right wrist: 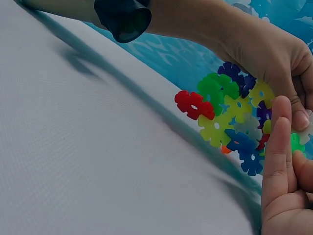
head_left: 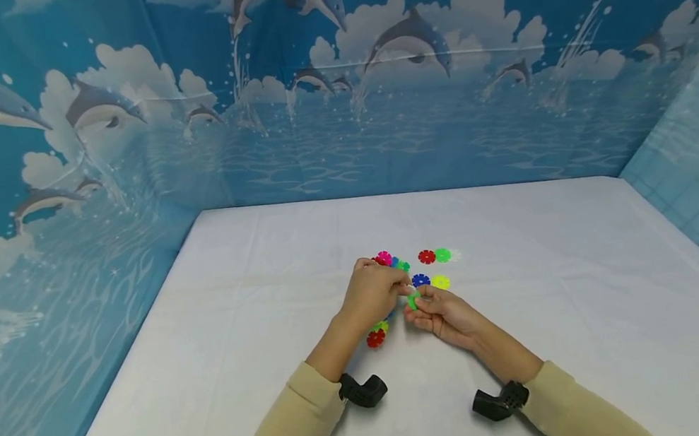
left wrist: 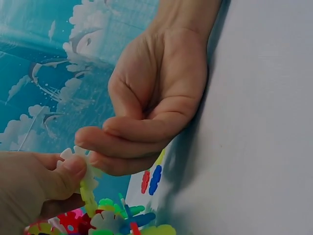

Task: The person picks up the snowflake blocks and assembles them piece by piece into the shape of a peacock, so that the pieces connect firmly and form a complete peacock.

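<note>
My left hand (head_left: 370, 292) pinches a white flower-shaped plastic disc (left wrist: 91, 172) between thumb and fingers. Close against it, my right hand (head_left: 452, 315) holds a green flower-shaped disc (head_left: 414, 301) by its fingertips. The two discs meet or nearly meet; whether they are joined is hidden by the fingers. A yellow disc (left wrist: 88, 198) shows just below the white one in the left wrist view. Beneath and behind my left hand is a cluster of many-coloured discs, with a red disc (right wrist: 191, 104) and a yellow-green disc (right wrist: 216, 129) at its edge, partly covered.
Loose discs lie beyond my right hand: a red disc (head_left: 427, 257), a green disc (head_left: 443, 255), a pale disc (head_left: 456, 254), a blue disc (head_left: 421, 279) and a yellow disc (head_left: 440, 281). A white cloth (head_left: 587, 292) covers the table, and dolphin-print curtains (head_left: 430, 131) stand around it.
</note>
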Demonstrator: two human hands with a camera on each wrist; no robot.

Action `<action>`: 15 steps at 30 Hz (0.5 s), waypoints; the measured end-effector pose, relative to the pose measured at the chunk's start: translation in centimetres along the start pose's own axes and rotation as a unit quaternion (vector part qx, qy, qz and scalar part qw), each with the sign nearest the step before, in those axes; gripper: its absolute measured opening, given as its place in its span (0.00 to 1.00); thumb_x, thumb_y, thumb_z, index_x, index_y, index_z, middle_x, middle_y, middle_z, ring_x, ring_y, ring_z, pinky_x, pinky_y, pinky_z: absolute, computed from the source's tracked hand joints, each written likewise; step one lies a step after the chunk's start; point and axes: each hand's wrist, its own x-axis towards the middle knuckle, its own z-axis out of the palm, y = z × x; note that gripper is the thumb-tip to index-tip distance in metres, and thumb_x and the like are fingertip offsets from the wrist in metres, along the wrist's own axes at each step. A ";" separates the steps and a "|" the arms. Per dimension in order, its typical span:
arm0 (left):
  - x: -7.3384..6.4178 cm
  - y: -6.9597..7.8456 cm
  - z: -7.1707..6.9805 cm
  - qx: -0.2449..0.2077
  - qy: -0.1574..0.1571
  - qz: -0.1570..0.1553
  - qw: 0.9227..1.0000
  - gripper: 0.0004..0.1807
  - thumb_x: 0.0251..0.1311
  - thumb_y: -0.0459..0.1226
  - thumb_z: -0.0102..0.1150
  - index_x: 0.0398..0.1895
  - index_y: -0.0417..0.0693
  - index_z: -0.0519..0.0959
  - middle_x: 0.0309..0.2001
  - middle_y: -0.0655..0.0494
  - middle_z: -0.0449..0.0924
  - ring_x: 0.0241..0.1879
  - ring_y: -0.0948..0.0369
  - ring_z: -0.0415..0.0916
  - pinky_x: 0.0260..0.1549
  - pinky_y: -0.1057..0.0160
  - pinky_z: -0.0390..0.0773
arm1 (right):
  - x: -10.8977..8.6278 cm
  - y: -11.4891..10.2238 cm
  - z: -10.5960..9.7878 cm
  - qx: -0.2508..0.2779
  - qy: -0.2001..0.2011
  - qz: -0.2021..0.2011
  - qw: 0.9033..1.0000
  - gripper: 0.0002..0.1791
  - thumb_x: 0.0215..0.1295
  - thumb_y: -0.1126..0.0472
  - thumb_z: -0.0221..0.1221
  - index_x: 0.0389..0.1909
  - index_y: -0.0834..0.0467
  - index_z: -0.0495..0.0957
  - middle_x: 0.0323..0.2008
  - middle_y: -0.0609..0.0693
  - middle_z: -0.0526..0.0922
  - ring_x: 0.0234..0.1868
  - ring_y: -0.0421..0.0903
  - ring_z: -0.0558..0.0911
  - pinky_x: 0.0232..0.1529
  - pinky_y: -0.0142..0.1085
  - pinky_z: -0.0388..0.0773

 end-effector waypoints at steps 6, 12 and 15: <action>0.0 0.2 0.1 -0.007 0.014 0.010 1.000 0.04 0.58 0.41 0.67 0.30 0.53 0.87 0.28 0.64 0.85 0.30 0.67 0.81 0.54 0.58 0.68 | 0.1 0.2 -0.1 0.035 -0.025 -0.015 0.999 0.10 0.77 0.73 0.30 0.47 0.64 0.60 0.36 0.57 0.81 0.37 0.44 0.84 0.41 0.30 0.80; -0.1 0.1 0.0 0.000 0.004 0.018 1.000 0.03 0.58 0.41 0.68 0.28 0.54 0.86 0.28 0.66 0.85 0.30 0.68 0.81 0.54 0.57 0.68 | 0.3 0.3 -0.1 0.021 -0.016 -0.006 1.000 0.07 0.77 0.74 0.33 0.47 0.65 0.59 0.36 0.57 0.81 0.37 0.45 0.85 0.42 0.31 0.81; -0.2 0.0 -0.2 0.005 -0.015 0.024 1.000 0.03 0.58 0.41 0.68 0.29 0.55 0.86 0.29 0.67 0.85 0.30 0.69 0.80 0.55 0.55 0.67 | 0.2 0.2 -0.2 -0.006 -0.016 0.009 1.000 0.07 0.77 0.74 0.34 0.47 0.66 0.60 0.38 0.58 0.82 0.38 0.46 0.85 0.43 0.33 0.81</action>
